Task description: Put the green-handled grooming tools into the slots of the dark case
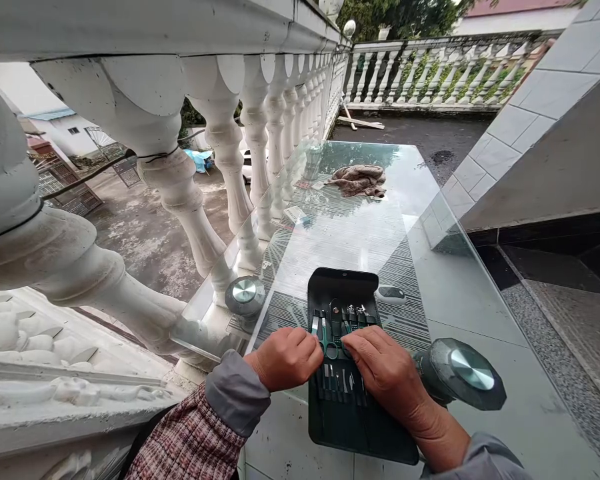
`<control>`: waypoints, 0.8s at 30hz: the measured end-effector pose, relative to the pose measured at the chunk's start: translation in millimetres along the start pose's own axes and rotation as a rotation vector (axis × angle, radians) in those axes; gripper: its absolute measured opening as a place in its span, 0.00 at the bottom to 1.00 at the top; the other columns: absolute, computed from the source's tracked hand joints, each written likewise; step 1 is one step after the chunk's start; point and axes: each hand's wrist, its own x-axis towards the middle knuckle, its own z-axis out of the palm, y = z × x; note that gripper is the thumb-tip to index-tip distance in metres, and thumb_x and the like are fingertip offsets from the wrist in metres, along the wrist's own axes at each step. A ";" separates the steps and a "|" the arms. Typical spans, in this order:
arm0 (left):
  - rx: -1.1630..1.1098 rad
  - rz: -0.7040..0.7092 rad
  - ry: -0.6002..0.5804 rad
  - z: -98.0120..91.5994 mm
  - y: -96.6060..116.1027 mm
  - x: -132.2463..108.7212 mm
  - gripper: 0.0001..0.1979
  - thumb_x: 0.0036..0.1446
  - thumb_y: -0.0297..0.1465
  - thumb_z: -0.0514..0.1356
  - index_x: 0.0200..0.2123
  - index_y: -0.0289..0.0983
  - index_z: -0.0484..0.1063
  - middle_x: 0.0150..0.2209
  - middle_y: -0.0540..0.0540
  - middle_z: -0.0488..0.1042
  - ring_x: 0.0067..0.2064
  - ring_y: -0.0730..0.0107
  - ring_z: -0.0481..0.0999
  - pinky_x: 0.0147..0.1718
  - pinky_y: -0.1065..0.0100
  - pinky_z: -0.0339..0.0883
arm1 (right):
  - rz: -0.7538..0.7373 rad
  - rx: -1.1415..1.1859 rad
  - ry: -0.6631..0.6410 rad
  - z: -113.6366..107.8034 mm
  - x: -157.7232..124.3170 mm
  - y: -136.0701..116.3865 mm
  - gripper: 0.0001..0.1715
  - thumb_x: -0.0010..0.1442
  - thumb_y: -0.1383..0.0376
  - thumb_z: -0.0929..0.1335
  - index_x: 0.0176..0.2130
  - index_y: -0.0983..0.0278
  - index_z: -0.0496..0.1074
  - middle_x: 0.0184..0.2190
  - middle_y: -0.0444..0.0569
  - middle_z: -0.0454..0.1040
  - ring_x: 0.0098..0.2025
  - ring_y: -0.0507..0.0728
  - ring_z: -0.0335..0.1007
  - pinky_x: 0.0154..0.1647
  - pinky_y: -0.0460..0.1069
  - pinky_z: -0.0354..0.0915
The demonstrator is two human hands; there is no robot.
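A black manicure set case [363, 433] lies unfolded on the glass table, its top flap raised. Small tools are held in rows inside, among them scissors [331, 348] with green handles, several nail clippers [353, 312] and short metal tools [337, 380]. My left hand [291, 359] is closed at the case's left edge, its fingertips beside the scissors' handles. Over the right side of the case, my right hand [387, 370] is closed too, thumb and fingers together near the scissors. What either hand pinches is hidden by the fingers.
The glass tabletop [460, 293] rests on round metal-capped supports [245, 293]. A grey oval object [391, 293] sits beyond the case, and a crumpled brown cloth [359, 180] farther back. White balusters [225, 147] line the left; a tiled slanted wall [513, 127] rises at right.
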 end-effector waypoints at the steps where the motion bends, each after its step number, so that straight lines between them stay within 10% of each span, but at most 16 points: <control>1: -0.011 0.008 -0.013 0.6 -0.4 -0.2 0.06 0.60 0.23 0.52 0.31 0.33 0.66 0.22 0.51 0.64 0.23 0.73 0.63 0.19 0.68 0.53 | 0.001 0.001 -0.008 0.5 -0.4 0.3 0.12 0.59 0.75 0.60 0.38 0.64 0.69 0.30 0.49 0.71 0.34 0.54 0.65 0.36 0.50 0.64; 24: -0.262 -0.363 -0.325 4.6 -4.0 1.3 0.05 0.60 0.27 0.54 0.34 0.37 0.69 0.29 0.48 0.67 0.32 0.67 0.64 0.28 0.68 0.58 | 0.023 -0.026 -0.063 4.6 -2.5 0.5 0.11 0.61 0.74 0.60 0.36 0.66 0.70 0.29 0.49 0.70 0.33 0.54 0.64 0.35 0.49 0.59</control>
